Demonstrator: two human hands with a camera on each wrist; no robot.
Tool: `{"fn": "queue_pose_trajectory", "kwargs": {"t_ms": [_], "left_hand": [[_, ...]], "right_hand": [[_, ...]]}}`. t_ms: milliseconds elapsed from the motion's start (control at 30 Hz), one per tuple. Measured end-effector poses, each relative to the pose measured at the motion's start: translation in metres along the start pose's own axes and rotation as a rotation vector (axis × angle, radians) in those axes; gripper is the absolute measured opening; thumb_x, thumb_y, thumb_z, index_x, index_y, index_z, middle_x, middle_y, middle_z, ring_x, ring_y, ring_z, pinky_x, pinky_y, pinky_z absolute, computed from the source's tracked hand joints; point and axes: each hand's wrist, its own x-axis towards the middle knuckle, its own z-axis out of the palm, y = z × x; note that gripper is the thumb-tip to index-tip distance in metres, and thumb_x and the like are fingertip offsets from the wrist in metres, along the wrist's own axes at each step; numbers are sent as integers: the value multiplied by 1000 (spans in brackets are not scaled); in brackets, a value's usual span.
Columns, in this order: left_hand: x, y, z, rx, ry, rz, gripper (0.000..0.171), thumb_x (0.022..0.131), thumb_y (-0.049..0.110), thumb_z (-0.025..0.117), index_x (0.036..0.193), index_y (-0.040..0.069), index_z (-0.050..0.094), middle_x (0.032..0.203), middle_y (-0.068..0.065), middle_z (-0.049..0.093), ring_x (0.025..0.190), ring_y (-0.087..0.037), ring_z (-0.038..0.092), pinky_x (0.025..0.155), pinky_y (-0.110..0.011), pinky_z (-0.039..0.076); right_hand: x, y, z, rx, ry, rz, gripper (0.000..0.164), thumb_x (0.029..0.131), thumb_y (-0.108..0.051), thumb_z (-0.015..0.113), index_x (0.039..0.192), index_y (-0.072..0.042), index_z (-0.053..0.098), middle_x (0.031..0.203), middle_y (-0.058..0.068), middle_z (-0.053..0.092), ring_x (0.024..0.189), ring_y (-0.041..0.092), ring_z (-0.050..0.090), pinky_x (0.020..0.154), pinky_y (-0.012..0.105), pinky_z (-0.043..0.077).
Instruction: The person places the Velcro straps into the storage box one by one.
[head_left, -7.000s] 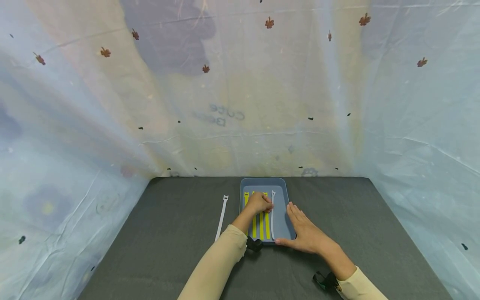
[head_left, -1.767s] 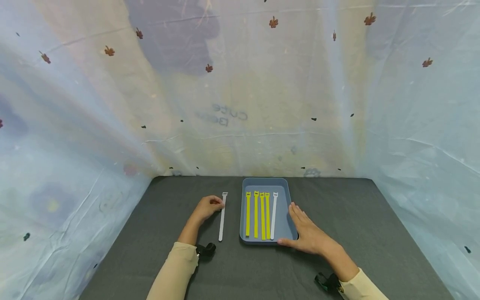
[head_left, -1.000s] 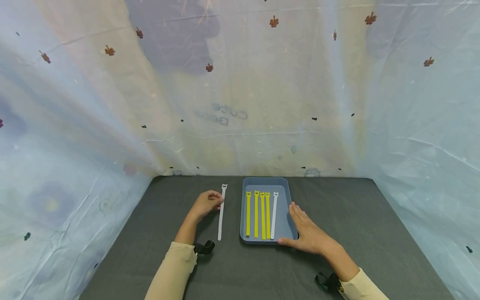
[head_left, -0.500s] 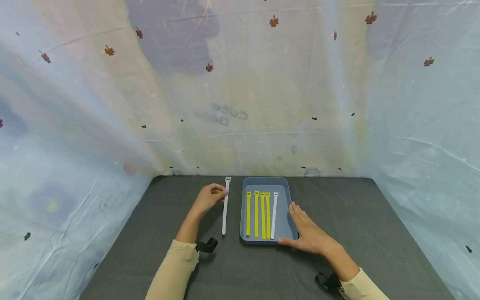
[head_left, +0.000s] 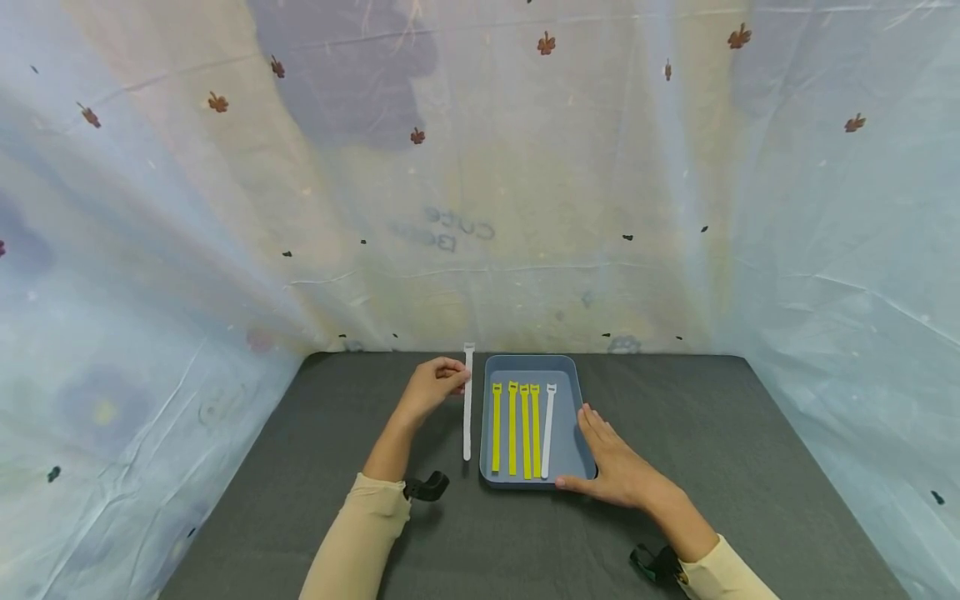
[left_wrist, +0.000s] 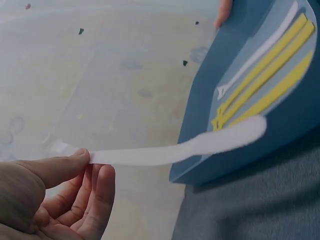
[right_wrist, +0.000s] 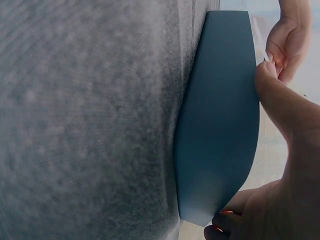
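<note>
My left hand (head_left: 431,390) pinches a white hook-and-loop cable tie (head_left: 468,417) between thumb and fingers, near its slotted head. In the left wrist view the white tie (left_wrist: 145,156) stretches out from the fingertips, its rounded tail in front of the tray's side. The blue-grey tray (head_left: 577,392) lies to the right of that hand. Inside it are several yellow cable ties (head_left: 497,429) in upright rows, with one white cable tie (head_left: 549,433) at their right. Against the tray's near right corner rests my right hand (head_left: 618,468), fingers straight along the side, thumb at the front rim.
A dark grey cloth (head_left: 300,500) covers the table under the tray. Behind it and on both sides hangs a pale patterned sheet (head_left: 480,167). Black wrist straps (head_left: 426,487) show below both hands.
Earlier my left hand was over the tray, at the white tie there. It then took the other white tie from the cloth, lifting it and carrying it right towards the tray. My right hand stays put.
</note>
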Motion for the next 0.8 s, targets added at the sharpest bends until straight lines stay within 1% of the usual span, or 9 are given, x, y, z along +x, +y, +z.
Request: {"fn": "queue_pose_trajectory", "kwargs": {"t_ms": [67, 167, 233, 300, 367, 467, 600, 667, 800], "left_hand": [[0, 4, 4, -12, 0, 5, 20, 104, 14, 74, 118, 0, 72, 108, -19, 76, 99, -36, 76, 89, -40, 65], [1, 8, 12, -29, -4, 21, 20, 104, 12, 73, 119, -2, 71, 106, -17, 75, 102, -40, 75, 87, -37, 66], [1, 11, 17, -42, -12, 26, 20, 104, 10, 73, 119, -3, 71, 105, -16, 75, 102, -40, 75, 86, -37, 66], [1, 12, 22, -57, -26, 26, 20, 103, 9, 73, 118, -4, 70, 105, -15, 75, 100, -37, 76, 86, -37, 66], [0, 15, 27, -75, -40, 20, 20, 103, 8, 74, 119, -4, 70, 105, -16, 75, 99, -33, 76, 88, -38, 65], [1, 16, 35, -96, -62, 9, 21, 102, 7, 74, 119, -5, 70, 106, -16, 75, 97, -28, 76, 94, -45, 64], [3, 16, 46, -121, -92, 0, 23, 102, 5, 74, 121, -6, 69, 108, -18, 75, 100, -30, 77, 102, -57, 60], [4, 15, 52, -126, -104, -6, 23, 102, 5, 74, 122, -6, 68, 109, -18, 75, 103, -32, 76, 103, -57, 59], [6, 15, 64, -114, -129, -19, 23, 103, 8, 74, 122, -4, 69, 109, -16, 75, 108, -40, 75, 100, -52, 61]], "right_hand": [[0, 0, 0, 2, 0, -1, 131, 87, -76, 75, 168, 8, 15, 177, 28, 10, 163, 48, 14, 129, 66, 24], [0, 0, 0, 1, -2, 1, 131, 87, -77, 74, 168, 8, 15, 177, 28, 10, 163, 47, 14, 129, 65, 23], [1, 1, 1, 0, -5, 1, 131, 87, -77, 74, 168, 8, 15, 177, 28, 9, 163, 46, 14, 130, 65, 22], [1, 2, 2, -2, -11, 6, 131, 87, -77, 73, 168, 7, 14, 177, 27, 9, 164, 45, 13, 130, 64, 21], [2, 2, 2, -3, -15, 8, 131, 87, -78, 73, 169, 7, 14, 177, 26, 8, 164, 45, 13, 130, 64, 22], [2, 3, 3, -4, -17, 12, 132, 87, -79, 72, 169, 6, 14, 178, 25, 8, 164, 44, 12, 130, 63, 22], [2, 3, 3, -4, -16, 16, 132, 86, -81, 71, 169, 6, 15, 178, 25, 8, 164, 44, 12, 130, 63, 22], [2, 3, 3, -3, -16, 18, 133, 86, -81, 70, 169, 6, 15, 178, 25, 8, 164, 44, 12, 130, 64, 22], [2, 3, 3, 5, -22, 19, 133, 86, -81, 70, 169, 6, 14, 178, 24, 7, 164, 44, 12, 130, 64, 22]]}}
